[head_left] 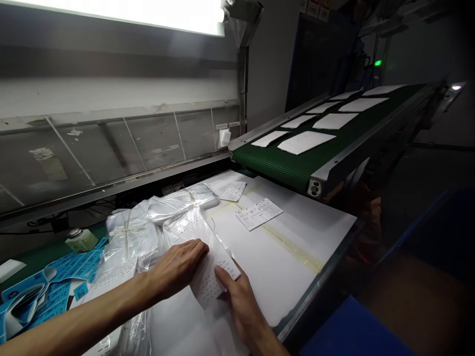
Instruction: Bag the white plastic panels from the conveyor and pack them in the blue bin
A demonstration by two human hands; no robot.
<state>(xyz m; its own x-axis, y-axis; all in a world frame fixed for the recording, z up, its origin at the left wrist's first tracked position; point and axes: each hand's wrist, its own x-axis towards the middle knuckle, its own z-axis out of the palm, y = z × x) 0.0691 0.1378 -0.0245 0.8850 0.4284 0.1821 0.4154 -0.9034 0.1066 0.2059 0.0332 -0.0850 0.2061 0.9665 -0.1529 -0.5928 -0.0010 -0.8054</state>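
My left hand (181,266) is closed, fingers curled over the edge of a clear plastic bag (193,222) with rows of small dark print on it. My right hand (240,299) pinches the bag's lower right side, thumb on top. A white sheet or card (211,282) with similar rows of marks shows between the hands; whether it lies inside the bag I cannot tell. Beyond the hands, a larger printed white card (260,213) and a smaller one (233,191) lie on the white tabletop (297,212).
Tied bundles of clear bags (129,232) lie at left, beside blue label sheets (74,269) and a small pale-green bottle (81,241). A green conveyor belt (274,164) carries several white cards (304,142) at back right. A bright lamp (122,15) hangs above.
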